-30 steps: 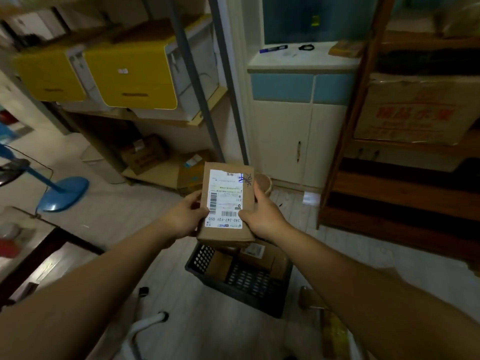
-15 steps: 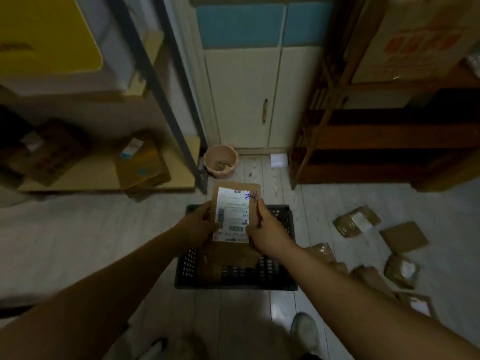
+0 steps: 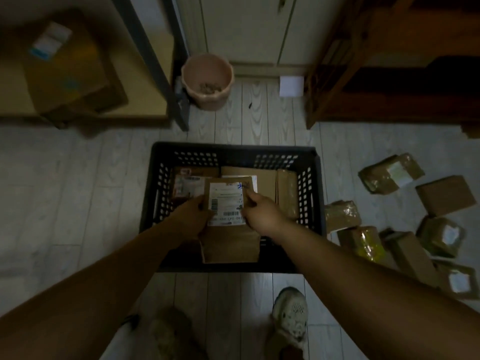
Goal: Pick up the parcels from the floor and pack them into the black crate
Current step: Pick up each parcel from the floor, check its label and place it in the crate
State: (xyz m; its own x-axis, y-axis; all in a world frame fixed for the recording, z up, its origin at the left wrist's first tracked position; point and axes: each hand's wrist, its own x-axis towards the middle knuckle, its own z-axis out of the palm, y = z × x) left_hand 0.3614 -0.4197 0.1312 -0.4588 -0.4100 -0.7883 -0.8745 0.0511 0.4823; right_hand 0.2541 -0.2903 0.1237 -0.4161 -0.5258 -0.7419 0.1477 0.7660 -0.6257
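Observation:
A black perforated crate [image 3: 233,152] stands on the floor in front of me. Inside it lie several brown parcels [image 3: 284,189]. I hold a brown cardboard parcel [image 3: 230,245] with a white shipping label over the crate's near half. My left hand [image 3: 193,216] grips its left edge and my right hand [image 3: 261,213] grips its right edge. Several more brown parcels [image 3: 445,194] lie scattered on the floor right of the crate.
A pink bucket [image 3: 207,81] stands beyond the crate next to a dark metal shelf post [image 3: 166,74]. A wooden shelf unit [image 3: 389,87] is at the right, a low shelf with a cardboard box [image 3: 65,71] at the left. My shoes [image 3: 291,315] are just behind the crate.
The view tilted down from the shelves to the floor. Both hands lowered the labelled parcel from chest height down into the crate.

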